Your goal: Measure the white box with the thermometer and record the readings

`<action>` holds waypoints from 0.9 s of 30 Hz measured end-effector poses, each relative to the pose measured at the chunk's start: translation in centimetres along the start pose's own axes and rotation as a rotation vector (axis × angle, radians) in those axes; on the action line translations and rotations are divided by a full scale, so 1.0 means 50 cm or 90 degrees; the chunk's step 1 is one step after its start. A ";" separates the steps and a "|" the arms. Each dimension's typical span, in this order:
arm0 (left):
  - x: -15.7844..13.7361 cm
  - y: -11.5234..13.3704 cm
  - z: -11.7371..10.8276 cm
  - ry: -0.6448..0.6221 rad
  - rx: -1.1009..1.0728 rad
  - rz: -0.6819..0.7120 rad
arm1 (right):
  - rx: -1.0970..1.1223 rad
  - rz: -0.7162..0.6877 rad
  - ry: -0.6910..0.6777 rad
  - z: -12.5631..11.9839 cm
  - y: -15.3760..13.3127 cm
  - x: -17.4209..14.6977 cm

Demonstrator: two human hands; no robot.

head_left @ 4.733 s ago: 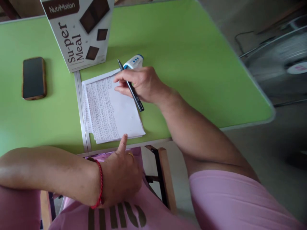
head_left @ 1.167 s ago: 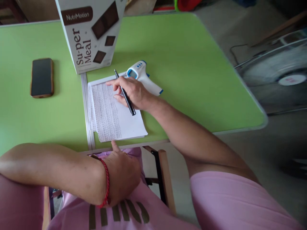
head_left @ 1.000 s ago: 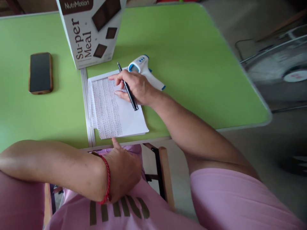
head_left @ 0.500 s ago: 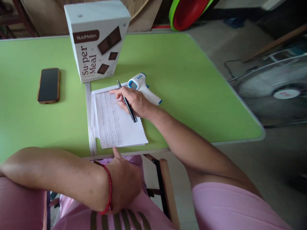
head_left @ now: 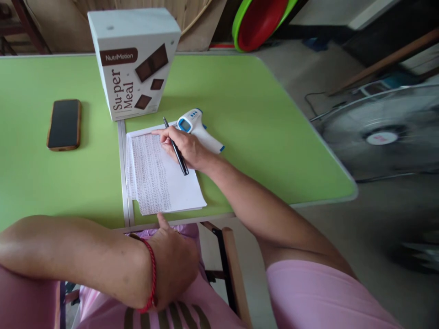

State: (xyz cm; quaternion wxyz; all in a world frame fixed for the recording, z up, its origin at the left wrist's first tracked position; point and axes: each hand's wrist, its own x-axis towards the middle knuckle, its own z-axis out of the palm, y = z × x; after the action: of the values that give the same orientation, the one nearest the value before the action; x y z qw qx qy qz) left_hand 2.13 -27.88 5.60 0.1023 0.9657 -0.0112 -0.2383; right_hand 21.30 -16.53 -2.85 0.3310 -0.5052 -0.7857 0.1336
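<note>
In the head view my right hand [head_left: 183, 146] rests on the upper part of a stack of white papers [head_left: 187, 192]. It holds a black pen [head_left: 180, 157], slanted, with the thin end up toward the far side; the index finger stretches out over the sheet. Dense handwritten lines fill the sheet's left part, and its right part is blank. My left hand [head_left: 178, 262] is at the near table edge, its thumb by the paper's bottom edge; its other fingers are hidden. Just beyond my right hand lies a white and blue infrared thermometer [head_left: 200, 130].
A white NutriMotion box [head_left: 137, 68] stands upright behind the papers. On the left a phone in a brown case [head_left: 64, 124] lies on the green table [head_left: 240, 100]. A metal seam runs along the papers' left side. A fan [head_left: 382, 137] stands beyond the table's right end.
The whole view has shifted, so everything sits a little further left and slightly lower. My hands and the pen keep nearly the same place relative to the papers.
</note>
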 end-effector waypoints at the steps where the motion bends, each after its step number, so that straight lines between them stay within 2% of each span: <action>1: 0.000 0.000 0.002 0.001 0.002 -0.002 | -0.001 0.001 -0.003 0.000 0.000 0.000; 11: 0.001 0.000 0.003 0.013 -0.003 -0.012 | -0.007 -0.019 0.003 0.002 0.001 0.001; 17: 0.001 -0.005 -0.023 -0.104 0.000 0.034 | -0.012 -0.044 0.012 0.006 0.003 0.004; 23: -0.002 0.000 0.006 0.031 -0.016 -0.002 | -0.042 -0.038 0.003 0.006 0.001 0.005; 27: -0.002 0.002 0.014 0.026 0.010 -0.008 | -0.061 -0.026 -0.006 0.005 -0.001 0.005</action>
State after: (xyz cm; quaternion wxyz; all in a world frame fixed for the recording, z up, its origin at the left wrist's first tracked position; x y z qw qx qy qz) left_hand 1.74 -28.09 5.05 0.0935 0.9712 -0.0050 -0.2192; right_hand 21.01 -16.29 -2.92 0.3058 -0.5036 -0.8028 0.0912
